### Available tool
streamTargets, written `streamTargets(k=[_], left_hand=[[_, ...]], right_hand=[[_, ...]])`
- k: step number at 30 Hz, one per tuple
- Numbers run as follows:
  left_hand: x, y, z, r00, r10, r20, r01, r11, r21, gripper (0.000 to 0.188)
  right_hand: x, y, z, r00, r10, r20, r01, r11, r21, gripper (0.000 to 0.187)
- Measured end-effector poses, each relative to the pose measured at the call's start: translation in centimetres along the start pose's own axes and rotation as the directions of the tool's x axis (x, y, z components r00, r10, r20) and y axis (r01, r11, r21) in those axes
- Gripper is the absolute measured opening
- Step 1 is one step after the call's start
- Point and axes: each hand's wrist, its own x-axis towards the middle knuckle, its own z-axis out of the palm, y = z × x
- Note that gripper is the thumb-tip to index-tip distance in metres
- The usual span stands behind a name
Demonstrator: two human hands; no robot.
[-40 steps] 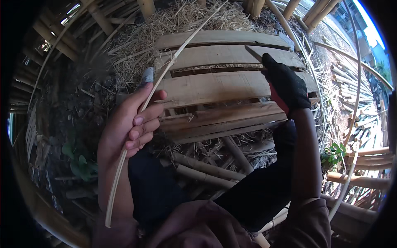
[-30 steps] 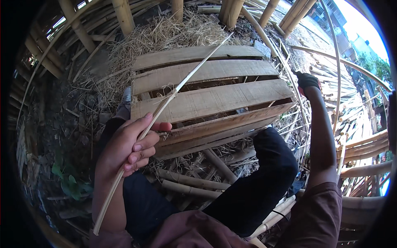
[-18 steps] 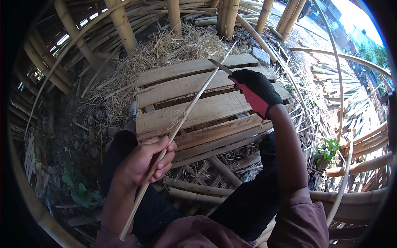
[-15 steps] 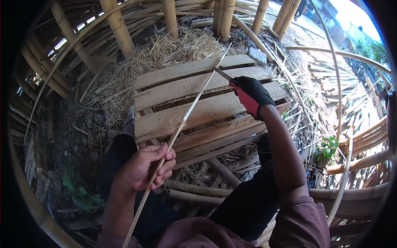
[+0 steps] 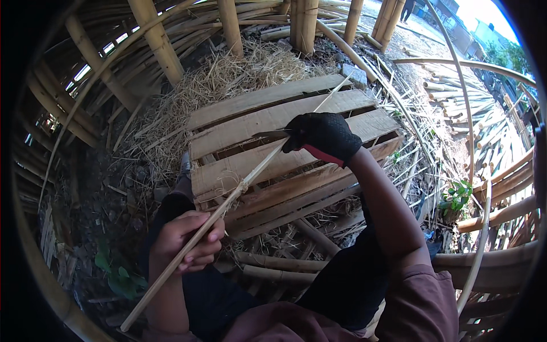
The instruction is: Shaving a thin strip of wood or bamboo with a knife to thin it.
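Note:
A long, pale bamboo strip (image 5: 219, 212) runs slantwise from the lower left up over a slatted wooden pallet (image 5: 239, 165). My bare left hand (image 5: 192, 242) is closed around its lower part. Further up, my right hand (image 5: 326, 138), in a black and red glove, grips a knife (image 5: 270, 134) whose thin blade points left. The glove covers the knife's handle and a stretch of the strip, so I cannot tell whether it also pinches the strip. Fine shavings curl near a knot between my hands.
Dry bamboo shavings (image 5: 250, 71) lie heaped beyond the pallet. Upright bamboo poles (image 5: 230, 28) stand behind them. Cut bamboo lengths (image 5: 484, 122) are piled at the right. A bent pole (image 5: 468, 108) arcs up on that side, near a small green plant (image 5: 457, 195).
My right hand has come left along the strip, and the knife blade has swung to point left. My left hand has dropped slightly left. The strip's far tip has shifted right, its near end left.

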Motion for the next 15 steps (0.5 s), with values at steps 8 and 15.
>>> streamTargets(k=[8, 15], left_hand=[[2.9, 1.1, -0.6, 0.888, 0.257, -0.382, -0.117, 0.928, 0.353, 0.068], [4.8, 0.2, 2.0, 0.972, 0.039, -0.234, -0.014, 0.994, 0.108, 0.036]], right_hand=[[-2.3, -3.7, 2.4, 0.934, -0.285, -0.218, 0.309, 0.947, 0.087, 0.029], [-2.9, -5.4, 1.5, 0.978, -0.158, -0.135, 0.174, 0.978, 0.117, 0.028]])
